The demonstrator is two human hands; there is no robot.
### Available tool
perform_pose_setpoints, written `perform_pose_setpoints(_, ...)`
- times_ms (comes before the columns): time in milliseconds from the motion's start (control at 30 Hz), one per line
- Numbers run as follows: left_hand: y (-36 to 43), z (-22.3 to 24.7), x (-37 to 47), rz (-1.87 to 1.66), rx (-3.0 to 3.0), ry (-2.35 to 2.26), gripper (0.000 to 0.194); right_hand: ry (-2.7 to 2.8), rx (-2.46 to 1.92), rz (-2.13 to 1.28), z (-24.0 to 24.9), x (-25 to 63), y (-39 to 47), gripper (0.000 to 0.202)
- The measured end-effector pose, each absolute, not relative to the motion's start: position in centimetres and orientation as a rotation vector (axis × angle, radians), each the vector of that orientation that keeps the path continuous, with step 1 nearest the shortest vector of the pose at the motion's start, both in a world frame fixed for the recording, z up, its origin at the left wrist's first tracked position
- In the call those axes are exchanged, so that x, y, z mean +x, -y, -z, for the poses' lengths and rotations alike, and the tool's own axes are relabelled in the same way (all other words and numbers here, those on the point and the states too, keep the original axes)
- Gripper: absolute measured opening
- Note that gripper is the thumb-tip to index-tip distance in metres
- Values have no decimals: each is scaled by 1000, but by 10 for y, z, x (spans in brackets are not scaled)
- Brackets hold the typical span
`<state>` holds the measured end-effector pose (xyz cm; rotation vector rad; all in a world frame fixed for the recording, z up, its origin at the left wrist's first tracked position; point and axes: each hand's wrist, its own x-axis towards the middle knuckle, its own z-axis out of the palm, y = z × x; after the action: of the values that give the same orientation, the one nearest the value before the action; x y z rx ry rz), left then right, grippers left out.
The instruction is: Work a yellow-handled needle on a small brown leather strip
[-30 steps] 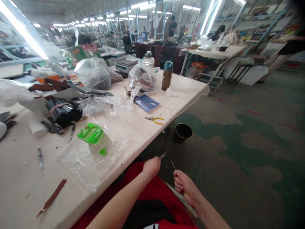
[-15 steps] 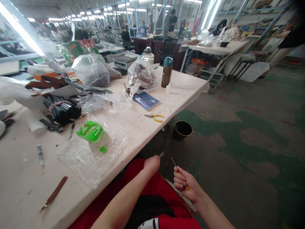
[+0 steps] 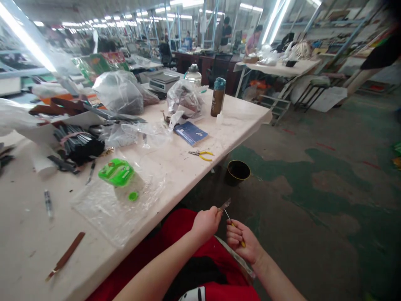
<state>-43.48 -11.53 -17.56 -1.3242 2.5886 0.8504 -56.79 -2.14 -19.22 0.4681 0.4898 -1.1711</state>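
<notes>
My left hand (image 3: 207, 222) is closed, pinching a short, narrow strip (image 3: 226, 204) that sticks out past the fingertips; its material is too blurred to tell. In my right hand (image 3: 246, 242), fingers wrap round a thin-shafted tool with a yellow handle (image 3: 243, 243). Its metal shaft points up and left, with the tip at or very near the strip; whether they touch I cannot tell. Both hands are held off the table's edge, above my lap. A brown strap (image 3: 66, 256) with a shiny end lies at the table's near left.
On the pale table (image 3: 175, 184) lie yellow-handled pliers (image 3: 202, 155), a blue booklet (image 3: 191, 133), a green-topped container (image 3: 116, 172) on clear plastic, and a banded bundle of dark strips (image 3: 78, 142). A brown bottle (image 3: 217, 98) stands behind. A black bucket (image 3: 238, 171) is on the floor.
My left hand has moved right and slightly up, bringing the strip close to the tool's tip. My right hand keeps its grip and has barely moved. The view has shifted slightly.
</notes>
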Motion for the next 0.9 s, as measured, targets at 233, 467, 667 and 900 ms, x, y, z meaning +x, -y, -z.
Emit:
perform_pose_setpoints(233, 129, 182, -429, -773, -1429, -2472, 46, -450, 439, 1195, 178, -565, 12, 24)
perform_pose_setpoints(467, 129, 177, -424, -804, -1403, -2455, 45, -283, 446, 1187, 171, -567, 11, 18)
perform_pose_setpoints(667, 120, 170, -427, -847, -1313, -2573, 41, -317, 452, 1152, 172, -566, 12, 20)
perform_pose_setpoints(900, 125, 171, -422, -835, -1360, -2561, 44, -315, 477, 1161, 163, -558, 8, 22)
